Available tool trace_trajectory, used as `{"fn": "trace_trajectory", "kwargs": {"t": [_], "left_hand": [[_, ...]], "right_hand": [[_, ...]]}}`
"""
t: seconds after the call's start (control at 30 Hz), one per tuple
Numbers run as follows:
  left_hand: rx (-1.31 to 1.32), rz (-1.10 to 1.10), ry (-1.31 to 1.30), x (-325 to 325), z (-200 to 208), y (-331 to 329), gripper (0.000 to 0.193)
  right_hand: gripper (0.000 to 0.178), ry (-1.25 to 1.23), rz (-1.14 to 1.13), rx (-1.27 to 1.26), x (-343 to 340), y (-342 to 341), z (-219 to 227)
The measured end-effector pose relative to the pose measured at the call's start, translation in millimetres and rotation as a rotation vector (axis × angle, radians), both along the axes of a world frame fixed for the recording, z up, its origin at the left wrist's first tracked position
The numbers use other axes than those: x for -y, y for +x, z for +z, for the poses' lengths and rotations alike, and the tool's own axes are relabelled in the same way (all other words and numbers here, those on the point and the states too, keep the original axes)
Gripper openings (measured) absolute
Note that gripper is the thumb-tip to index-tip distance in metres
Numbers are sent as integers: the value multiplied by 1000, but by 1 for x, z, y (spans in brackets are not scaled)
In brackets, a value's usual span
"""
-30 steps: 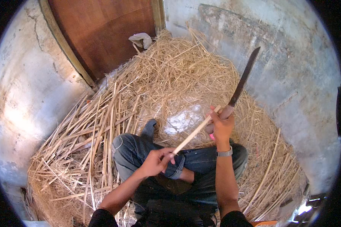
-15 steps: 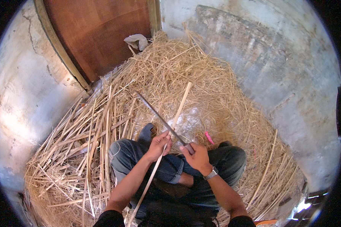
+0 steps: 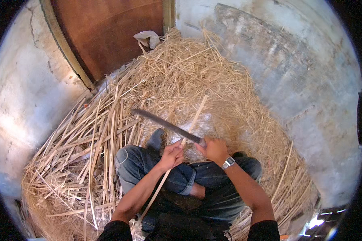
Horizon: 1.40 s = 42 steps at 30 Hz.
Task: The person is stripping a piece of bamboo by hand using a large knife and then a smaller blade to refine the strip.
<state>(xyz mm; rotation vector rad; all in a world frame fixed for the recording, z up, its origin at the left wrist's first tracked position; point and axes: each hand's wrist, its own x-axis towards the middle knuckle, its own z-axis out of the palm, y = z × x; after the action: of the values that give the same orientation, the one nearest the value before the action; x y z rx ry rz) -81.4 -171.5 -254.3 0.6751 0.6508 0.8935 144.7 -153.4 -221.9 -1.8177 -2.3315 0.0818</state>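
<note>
My left hand (image 3: pixel 172 156) is closed around a long pale bamboo strip (image 3: pixel 197 114), which slants from beside my lap up and away to the right. In my right hand (image 3: pixel 214 149) is the handle of a long machete (image 3: pixel 167 125), its dark blade pointing up and to the left. The blade crosses the strip just beyond my left fingers; whether its edge touches the strip I cannot tell. Both hands are above my crossed legs in jeans (image 3: pixel 136 164).
Many split strips (image 3: pixel 96 148) lie piled to my left. Thin shavings (image 3: pixel 189 64) heap up ahead and to the right. A brown door (image 3: pixel 108 36) stands behind, with a whitish bag (image 3: pixel 149 39) at its foot. Stained walls (image 3: pixel 277 60) enclose both sides.
My right hand has moved slightly up and to the right, and the machete's blade now lies flatter and broader to view. The strip's far end has shifted a little right and down.
</note>
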Motion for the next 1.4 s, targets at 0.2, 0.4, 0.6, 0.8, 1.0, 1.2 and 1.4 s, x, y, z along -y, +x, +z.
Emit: {"fn": "trace_trajectory", "kwargs": {"t": [0.2,0.4,0.6,0.8,1.0,1.2,1.4], "left_hand": [[-34,-220,75,43,-13,5,44],[-23,-90,111,20,-1,3,43],[-72,-134,-13,76,33,-26,46],[63,-128,-52,125,69,-61,51],[687,-56,-311,99,76,-52,53],[922,-58,-365,92,78,-21,52],[809,0,-326,113,86,-22,49]], "right_hand": [[57,187,-370,-182,-55,69,6],[51,-57,-50,-181,24,8,28],[60,-104,-155,-171,14,39,37],[50,239,-439,-534,-22,109,66],[45,136,-161,-589,51,38,89],[44,-28,224,-248,92,-16,114],[48,190,193,-168,63,4,104]]}}
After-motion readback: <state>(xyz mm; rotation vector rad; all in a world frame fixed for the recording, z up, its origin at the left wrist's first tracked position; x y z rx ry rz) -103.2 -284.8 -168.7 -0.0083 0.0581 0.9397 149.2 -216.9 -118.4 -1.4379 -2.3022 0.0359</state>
